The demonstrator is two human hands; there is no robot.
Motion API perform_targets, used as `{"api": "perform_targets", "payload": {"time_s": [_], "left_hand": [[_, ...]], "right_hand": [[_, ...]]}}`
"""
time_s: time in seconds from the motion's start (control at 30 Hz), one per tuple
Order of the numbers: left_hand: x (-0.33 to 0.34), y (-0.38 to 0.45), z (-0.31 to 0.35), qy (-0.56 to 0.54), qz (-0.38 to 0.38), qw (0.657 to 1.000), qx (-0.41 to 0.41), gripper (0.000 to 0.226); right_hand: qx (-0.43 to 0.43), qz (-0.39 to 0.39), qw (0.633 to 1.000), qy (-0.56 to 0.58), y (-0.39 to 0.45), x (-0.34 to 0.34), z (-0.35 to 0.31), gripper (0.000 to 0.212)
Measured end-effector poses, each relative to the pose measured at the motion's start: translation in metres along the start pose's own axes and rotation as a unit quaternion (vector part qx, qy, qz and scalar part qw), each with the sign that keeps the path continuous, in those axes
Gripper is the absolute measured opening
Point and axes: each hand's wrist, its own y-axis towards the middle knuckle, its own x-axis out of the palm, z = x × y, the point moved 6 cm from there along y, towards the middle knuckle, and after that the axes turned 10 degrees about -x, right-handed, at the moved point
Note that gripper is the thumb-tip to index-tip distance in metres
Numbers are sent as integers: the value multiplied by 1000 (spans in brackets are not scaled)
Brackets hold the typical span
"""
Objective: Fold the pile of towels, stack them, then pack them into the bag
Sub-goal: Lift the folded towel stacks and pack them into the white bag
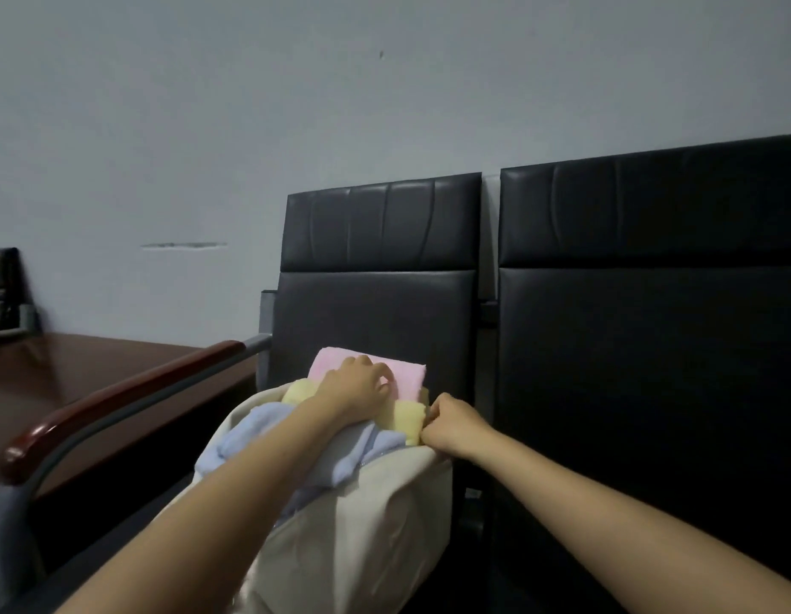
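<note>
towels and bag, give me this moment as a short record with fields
setting: black padded chair beside a second one, wooden table to the left
bag: cream fabric bag on the seat, mouth open
towels: pink towel on top, yellow towel under it, blue towel nearest the camera, all sticking out of the bag
left hand: left hand presses down on the pink and yellow towels, fingers curled
right hand: right hand pinches the bag's rim beside the yellow towel
stage: packing, towels not fully inside
</note>
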Motion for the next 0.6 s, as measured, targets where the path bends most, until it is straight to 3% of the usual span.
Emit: {"api": "perform_targets", "payload": {"time_s": [0.1,0.23,0.33,0.4,0.47,0.53,0.6], "left_hand": [[1,11,7,9,25,999,33,40],[15,24,5,22,-14,999,35,51],[28,26,-3,18,-61,998,15,52],[26,26,-5,3,-60,998,8,50],[22,22,-4,-13,-58,998,9,47],[18,18,-5,-36,-62,997,9,45],[18,17,-11,-65,-72,995,7,45]], "right_hand": [[38,36,998,20,11,3,16,26],[63,29,997,31,19,10,25,18],[97,57,979,169,19,12,35,11],[131,91,932,326,17,14,40,11],[147,120,858,477,19,17,39,17],[162,148,795,566,24,13,33,24],[166,159,767,600,30,6,21,23]]}}
